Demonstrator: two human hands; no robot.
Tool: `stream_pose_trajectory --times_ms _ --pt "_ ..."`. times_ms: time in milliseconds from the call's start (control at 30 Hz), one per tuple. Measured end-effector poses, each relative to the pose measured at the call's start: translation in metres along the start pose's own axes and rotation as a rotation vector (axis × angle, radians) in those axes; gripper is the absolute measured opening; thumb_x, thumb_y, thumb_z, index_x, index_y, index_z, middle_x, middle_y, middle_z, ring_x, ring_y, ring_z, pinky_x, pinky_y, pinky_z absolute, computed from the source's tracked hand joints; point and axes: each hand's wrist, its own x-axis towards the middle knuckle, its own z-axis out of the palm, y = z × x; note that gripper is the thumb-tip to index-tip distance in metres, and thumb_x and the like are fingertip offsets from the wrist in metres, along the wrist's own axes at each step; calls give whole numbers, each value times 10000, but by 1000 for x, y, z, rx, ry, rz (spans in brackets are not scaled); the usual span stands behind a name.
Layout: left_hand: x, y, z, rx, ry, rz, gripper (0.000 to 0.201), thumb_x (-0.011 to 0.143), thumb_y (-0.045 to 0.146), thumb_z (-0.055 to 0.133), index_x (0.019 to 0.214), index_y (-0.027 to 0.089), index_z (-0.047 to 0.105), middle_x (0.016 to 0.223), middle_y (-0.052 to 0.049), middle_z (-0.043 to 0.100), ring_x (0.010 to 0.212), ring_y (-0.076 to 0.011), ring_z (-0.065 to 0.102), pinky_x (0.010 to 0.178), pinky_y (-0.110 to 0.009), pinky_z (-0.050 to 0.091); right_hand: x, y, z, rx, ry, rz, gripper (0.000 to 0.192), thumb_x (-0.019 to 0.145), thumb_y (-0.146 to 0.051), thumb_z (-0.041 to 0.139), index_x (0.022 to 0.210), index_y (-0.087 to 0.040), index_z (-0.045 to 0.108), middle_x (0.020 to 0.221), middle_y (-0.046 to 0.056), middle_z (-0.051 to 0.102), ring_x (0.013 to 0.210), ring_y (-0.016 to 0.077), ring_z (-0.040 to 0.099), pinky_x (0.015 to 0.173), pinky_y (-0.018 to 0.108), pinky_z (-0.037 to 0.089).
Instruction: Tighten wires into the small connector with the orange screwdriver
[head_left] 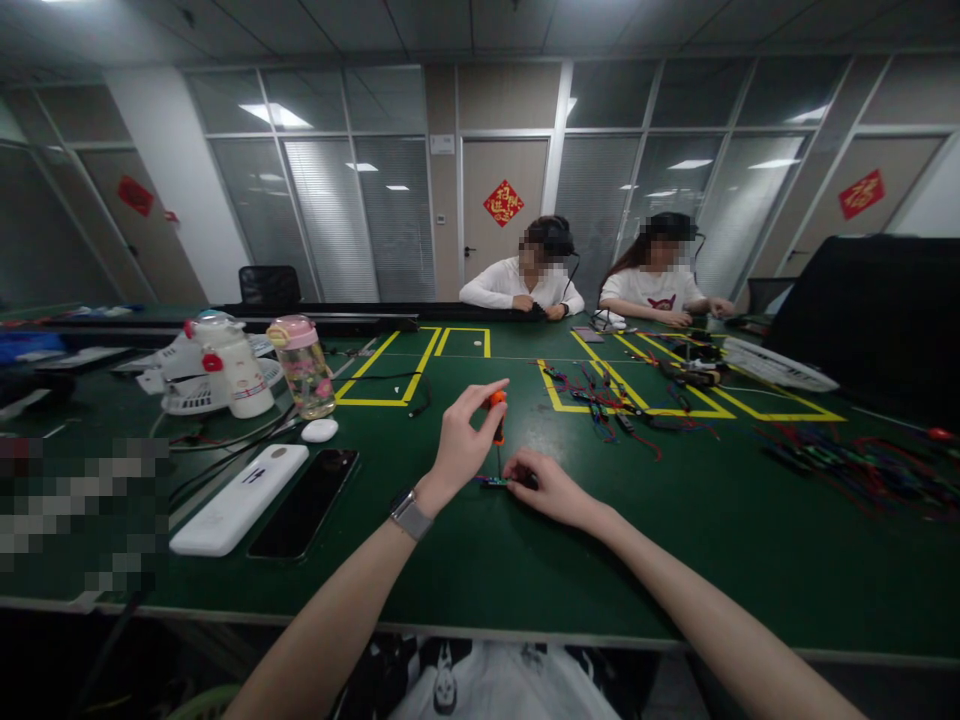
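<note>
Orange screwdriver (498, 412) stands straight up, pinched tight in our left hand (459, 443), while our right hand (550, 487) fingers press the small part (493, 481) flat on the desk (480, 560) so it stays put.

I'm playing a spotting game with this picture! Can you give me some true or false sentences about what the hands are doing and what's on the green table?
1. The left hand pinches a small orange-handled screwdriver held upright. True.
2. The right hand is lifted high in the air. False: it rests on the green table, pressing down a small green circuit part.
3. The black smartphone lies beside a flat white rectangular case. True.
4. The clear plastic bottle with a pink lid has tipped over. False: it stands upright.
5. The left wrist wears a grey-strapped watch. True.
</note>
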Motion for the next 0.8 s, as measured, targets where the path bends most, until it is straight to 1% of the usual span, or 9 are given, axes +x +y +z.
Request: stream_pose_trajectory --times_ms 100,167,233,300,433,500,667,733,800 --pt "1 0 -1 73 55 -15 213 882 260 612 1083 214 670 970 -39 609 908 -166 593 860 -301 484 0 2 1 -2 0 10 122 762 -77 581 842 -166 601 782 18 592 716 153 544 663 268 437" --pt "1 -1 0 33 22 -29 247 925 259 543 1145 221 649 1048 -52 604 984 -170 588 915 -314 467 0 2 1 2 -3 10 122 764 -78 579 846 -166 600 788 19 593 718 154 546 663 268 438" --pt "1 -4 1 -84 -38 -56 321 977 239 425 1256 224 582 1136 -65 607 1058 -167 588 956 -322 457 0 2 1 9 -5 3 118 767 -82 578 846 -167 600 799 21 597 721 154 550 664 266 441" --pt "1 -6 1 -173 -63 -81 343 986 237 400 1297 217 546 1130 -66 625 1044 -162 606 943 -319 472 -1 2 0 11 -6 -1 116 768 -84 577 846 -166 603 802 23 601 724 154 554 666 266 443" --pt "1 -4 1 -48 26 -44 232 892 269 602 1109 213 660 953 -34 614 886 -157 601 837 -291 499 0 2 0 10 -3 3 125 760 -77 580 843 -168 604 794 19 603 714 151 550 664 265 443" --pt "0 -2 0 17 32 -18 206 879 270 620 1070 219 678 950 -33 594 879 -157 587 845 -295 491 0 2 1 11 0 2 126 760 -76 579 842 -169 603 788 17 600 711 150 546 662 264 442" --pt "-1 1 2 -178 -109 -49 356 983 233 403 1315 237 531 1172 -81 609 1058 -179 608 928 -323 478 0 2 1 8 -5 -5 127 766 -80 576 850 -170 607 798 20 605 719 153 548 667 268 443" --pt "-1 1 2 -180 -88 -52 329 960 250 468 1274 228 565 1107 -73 632 989 -177 627 882 -316 497 0 2 1 10 -1 -5 125 764 -79 580 845 -172 605 797 19 605 721 153 550 666 267 443" --pt "-1 1 2 -82 -19 -29 252 905 275 580 1140 219 649 984 -48 629 898 -169 615 838 -305 500 0 2 1 10 2 0 124 761 -78 583 840 -172 603 793 18 605 720 154 551 664 266 442"
